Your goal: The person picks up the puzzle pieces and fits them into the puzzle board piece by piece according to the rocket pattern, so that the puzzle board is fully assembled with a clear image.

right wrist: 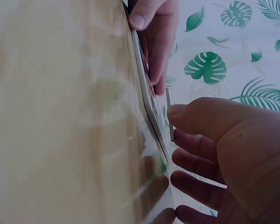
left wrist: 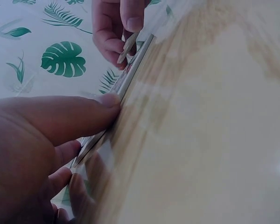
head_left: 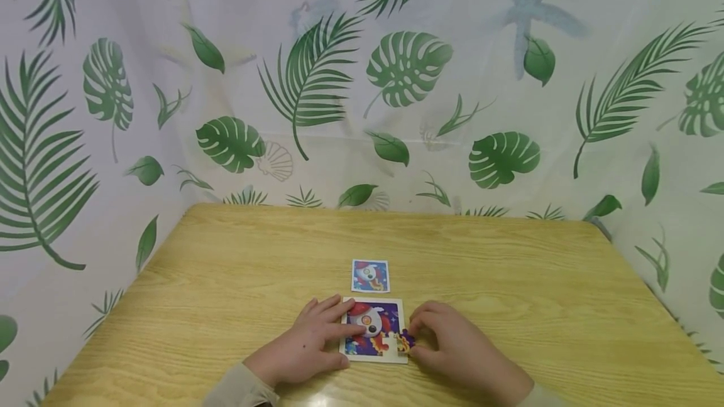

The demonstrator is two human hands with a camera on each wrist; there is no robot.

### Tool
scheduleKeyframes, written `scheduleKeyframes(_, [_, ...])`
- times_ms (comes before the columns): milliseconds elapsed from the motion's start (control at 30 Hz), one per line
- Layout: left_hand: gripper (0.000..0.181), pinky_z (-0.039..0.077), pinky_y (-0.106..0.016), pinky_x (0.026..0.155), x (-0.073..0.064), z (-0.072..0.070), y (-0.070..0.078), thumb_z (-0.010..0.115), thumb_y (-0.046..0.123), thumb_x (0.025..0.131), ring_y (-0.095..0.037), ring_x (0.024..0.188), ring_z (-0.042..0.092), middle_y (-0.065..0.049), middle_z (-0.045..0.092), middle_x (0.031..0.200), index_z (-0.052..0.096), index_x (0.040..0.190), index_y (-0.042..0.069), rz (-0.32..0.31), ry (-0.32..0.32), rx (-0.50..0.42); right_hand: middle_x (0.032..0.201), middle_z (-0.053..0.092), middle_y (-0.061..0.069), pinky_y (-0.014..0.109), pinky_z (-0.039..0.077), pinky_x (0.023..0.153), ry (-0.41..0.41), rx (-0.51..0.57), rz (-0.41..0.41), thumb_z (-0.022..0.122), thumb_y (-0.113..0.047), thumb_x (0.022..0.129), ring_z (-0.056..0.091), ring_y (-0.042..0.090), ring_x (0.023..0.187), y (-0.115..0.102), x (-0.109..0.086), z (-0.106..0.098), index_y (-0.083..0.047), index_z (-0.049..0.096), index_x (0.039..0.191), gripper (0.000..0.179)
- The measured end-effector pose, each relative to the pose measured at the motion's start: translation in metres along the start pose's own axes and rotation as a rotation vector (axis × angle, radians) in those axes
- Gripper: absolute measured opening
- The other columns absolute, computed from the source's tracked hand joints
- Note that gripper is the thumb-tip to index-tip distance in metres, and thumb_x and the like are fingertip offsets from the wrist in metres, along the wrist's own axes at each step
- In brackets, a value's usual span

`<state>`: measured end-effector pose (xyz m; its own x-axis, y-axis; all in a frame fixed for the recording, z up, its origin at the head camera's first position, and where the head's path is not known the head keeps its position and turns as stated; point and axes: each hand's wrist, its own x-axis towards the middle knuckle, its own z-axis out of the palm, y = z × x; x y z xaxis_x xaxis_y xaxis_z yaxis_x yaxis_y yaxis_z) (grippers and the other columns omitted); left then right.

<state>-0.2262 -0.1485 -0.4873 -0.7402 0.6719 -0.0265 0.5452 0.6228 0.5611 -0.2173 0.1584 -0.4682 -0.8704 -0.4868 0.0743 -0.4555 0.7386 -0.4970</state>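
A square jigsaw puzzle (head_left: 373,309) in a pale frame lies on the table, showing a white-and-red cartoon character on purple. Its lower right corner shows the bare pale backing. Over that corner, my right hand (head_left: 452,344) pinches a purple-and-yellow puzzle piece (head_left: 405,341) between thumb and fingers. In the right wrist view the piece (right wrist: 170,116) appears as a thin edge, raised just off the board. My left hand (head_left: 311,341) rests with spread fingers on the puzzle's left side, its thumb (left wrist: 95,116) against the frame's near edge.
Just beyond the puzzle lies a small picture card (head_left: 370,276) with a similar character. The glossy wood-grain table (head_left: 254,256) extends around both hands. A white curtain (head_left: 339,162) printed with green leaves hangs behind the table and along both sides.
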Motion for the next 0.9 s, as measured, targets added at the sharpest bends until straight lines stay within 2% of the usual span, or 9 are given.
scheduleKeyframes(367, [0.054, 0.001, -0.06, 0.12, 0.001, 0.002, -0.001, 0.066, 0.043, 0.096, -0.031, 0.154, 0.01, 0.0, 0.023, 0.167, 0.054, 0.147, 0.036, 0.0, 0.009, 0.005, 0.11, 0.06, -0.012, 0.044, 0.051, 0.098, 0.007, -0.076, 0.039, 0.081, -0.035, 0.083, 0.058, 0.013, 0.103, -0.02, 0.01, 0.011, -0.026, 0.068, 0.085, 0.016])
scheduleKeyframes(533, [0.052, 0.0, -0.06, 0.12, 0.001, 0.001, 0.002, 0.066, 0.042, 0.096, -0.03, 0.154, 0.01, 0.0, 0.024, 0.166, 0.055, 0.146, 0.038, -0.03, 0.01, -0.027, 0.111, 0.059, -0.011, 0.045, 0.051, 0.098, -0.005, -0.071, 0.052, 0.082, -0.035, 0.082, 0.057, 0.014, 0.105, -0.022, 0.011, 0.013, -0.026, 0.068, 0.087, 0.017])
scheduleKeyframes(600, [0.05, 0.002, -0.063, 0.119, 0.002, 0.0, 0.005, 0.067, 0.04, 0.095, -0.032, 0.154, 0.011, -0.001, 0.025, 0.166, 0.057, 0.144, 0.039, -0.031, 0.015, -0.05, 0.112, 0.059, -0.011, 0.046, 0.05, 0.099, -0.002, -0.062, 0.043, 0.082, -0.035, 0.082, 0.057, 0.014, 0.106, -0.021, 0.011, 0.013, -0.026, 0.068, 0.089, 0.018])
scheduleKeyframes(700, [0.048, 0.005, -0.068, 0.117, 0.004, 0.001, 0.012, 0.066, 0.04, 0.096, -0.034, 0.153, 0.011, -0.004, 0.024, 0.166, 0.057, 0.143, 0.043, 0.003, 0.007, -0.063, 0.114, 0.059, -0.011, 0.047, 0.049, 0.101, 0.008, -0.053, 0.007, 0.082, -0.033, 0.081, 0.057, 0.015, 0.11, -0.017, 0.009, 0.013, -0.026, 0.069, 0.095, 0.02])
scheduleKeyframes(800, [0.047, 0.005, -0.072, 0.114, 0.005, 0.005, 0.019, 0.063, 0.045, 0.097, -0.037, 0.153, 0.006, -0.005, 0.019, 0.168, 0.055, 0.144, 0.046, 0.041, -0.044, -0.067, 0.12, 0.058, -0.011, 0.047, 0.047, 0.104, -0.015, -0.049, -0.027, 0.08, -0.032, 0.082, 0.055, 0.015, 0.115, -0.01, 0.007, 0.012, -0.026, 0.07, 0.106, 0.026])
scheduleKeyframes(900, [0.048, 0.002, -0.075, 0.112, 0.006, 0.008, 0.024, 0.058, 0.053, 0.097, -0.038, 0.153, 0.0, -0.004, 0.015, 0.169, 0.052, 0.144, 0.048, 0.053, -0.091, -0.07, 0.127, 0.055, -0.01, 0.048, 0.046, 0.105, -0.067, -0.03, -0.05, 0.077, -0.032, 0.085, 0.052, 0.015, 0.118, -0.002, 0.003, 0.01, -0.026, 0.071, 0.118, 0.034])
